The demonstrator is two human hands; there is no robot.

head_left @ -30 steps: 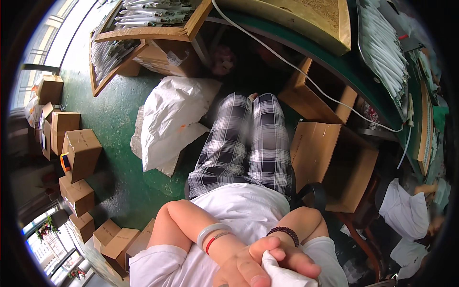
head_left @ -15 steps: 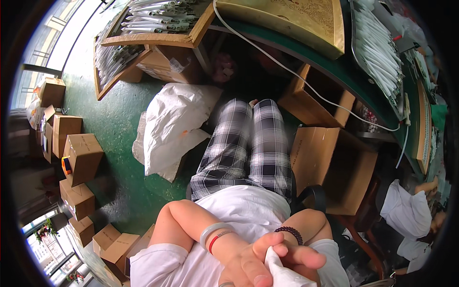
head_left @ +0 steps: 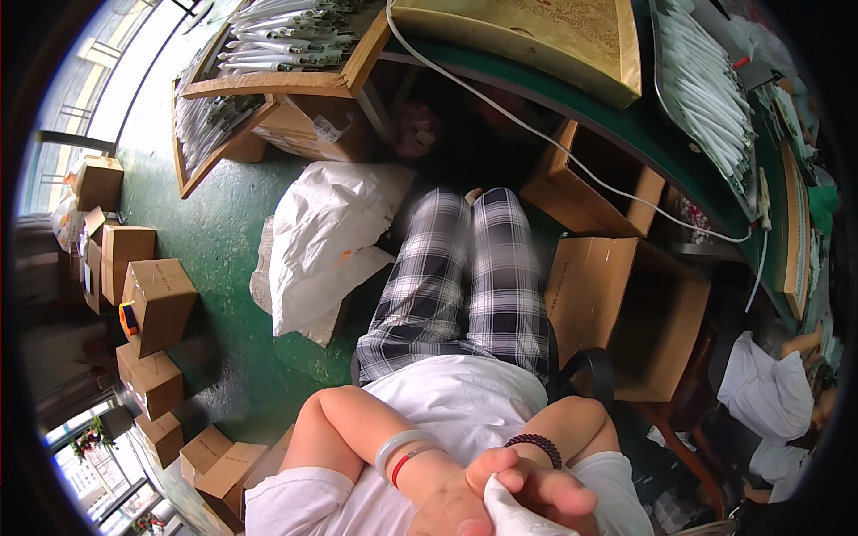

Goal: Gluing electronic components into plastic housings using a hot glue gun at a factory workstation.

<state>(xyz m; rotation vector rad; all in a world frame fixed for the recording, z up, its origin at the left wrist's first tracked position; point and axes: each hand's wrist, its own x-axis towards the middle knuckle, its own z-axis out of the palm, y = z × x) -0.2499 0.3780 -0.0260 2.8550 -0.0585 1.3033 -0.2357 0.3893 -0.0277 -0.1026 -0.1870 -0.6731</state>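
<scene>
My left hand (head_left: 440, 511), below a pale bangle and a red string, is closed at the lower edge of the view. Beside it is my right hand (head_left: 559, 493), with a dark bead bracelet at the wrist and its fingers curled. A soft white piece (head_left: 517, 518), like folded tissue or cloth, is pinched between the two hands, its pointed tip upward. The frame's lower edge cuts off the rest of it and parts of both hands. Its exact kind cannot be made out.
A crumpled white sack (head_left: 326, 241) lies on the green floor. Open cardboard boxes (head_left: 576, 295) stand right of my legs. Wooden trays (head_left: 268, 87) of slim white packets, a gold box (head_left: 527, 45) and a white cable (head_left: 536, 134) are ahead. Another person (head_left: 769, 384) is at far right.
Both hands and the white piece have shifted slightly left. The grip looks much the same. The surroundings have shifted slightly in the view.
</scene>
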